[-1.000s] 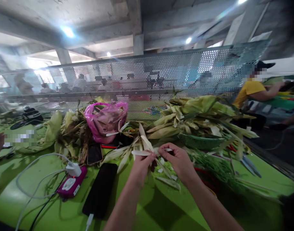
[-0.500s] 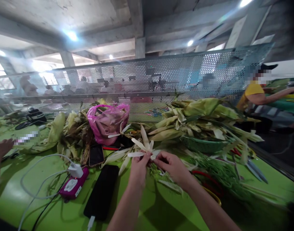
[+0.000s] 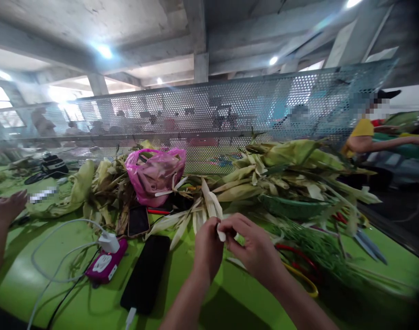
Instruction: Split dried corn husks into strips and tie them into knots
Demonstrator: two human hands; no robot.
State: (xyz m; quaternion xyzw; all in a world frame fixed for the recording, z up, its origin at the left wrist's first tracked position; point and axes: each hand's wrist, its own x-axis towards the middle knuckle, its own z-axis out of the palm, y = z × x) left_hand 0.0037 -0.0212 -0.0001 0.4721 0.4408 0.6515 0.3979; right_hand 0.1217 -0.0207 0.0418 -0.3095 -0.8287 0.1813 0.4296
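My left hand [image 3: 208, 247] is closed around the base of a bundle of pale corn husk strips [image 3: 214, 207], whose long ends point up and away from me. Against it, my right hand [image 3: 252, 243] pinches a white end of the husk [image 3: 221, 235] between thumb and fingers. The two hands touch or nearly touch, so the base of the bundle is mostly hidden. Just beyond them, more loose husk strips [image 3: 182, 231] lie on the green table [image 3: 185, 270].
A pink plastic bag [image 3: 154, 176] stands between heaps of corn husks [image 3: 288, 160]. Left are a large black phone [image 3: 145, 275], a smaller phone [image 3: 138, 221] and a purple power strip [image 3: 106, 266] with cables. Right lie green string [image 3: 319, 247] and scissors [image 3: 369, 245]. Another person's hand [image 3: 8, 206] is far left.
The husk strips, spread like petals before, are now gathered together and upright. My left hand has turned and closed lower around them; my right hand has moved in to the white end.
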